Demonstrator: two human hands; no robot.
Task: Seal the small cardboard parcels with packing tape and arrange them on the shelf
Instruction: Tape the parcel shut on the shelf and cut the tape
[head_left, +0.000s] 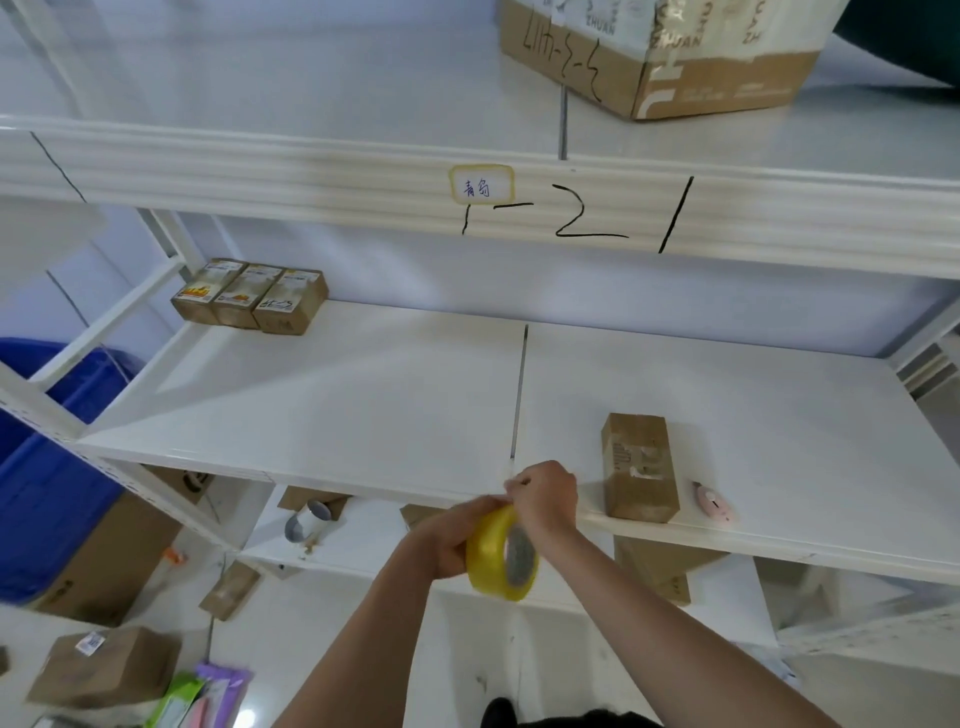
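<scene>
A white shelf (322, 405) is seen with three small parcels (249, 296) lined up touching at its far left and one parcel (639, 467) set upright near the front edge at right. Just in front of that edge, a yellow tape roll (501, 553) is gripped by the left hand (447, 535), fingers curled round it. The roll's top edge is pinched by the right hand (545, 493).

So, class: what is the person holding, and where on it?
A roll of yellow tape: left hand grips its outer band, right hand pinches its top edge.
</scene>
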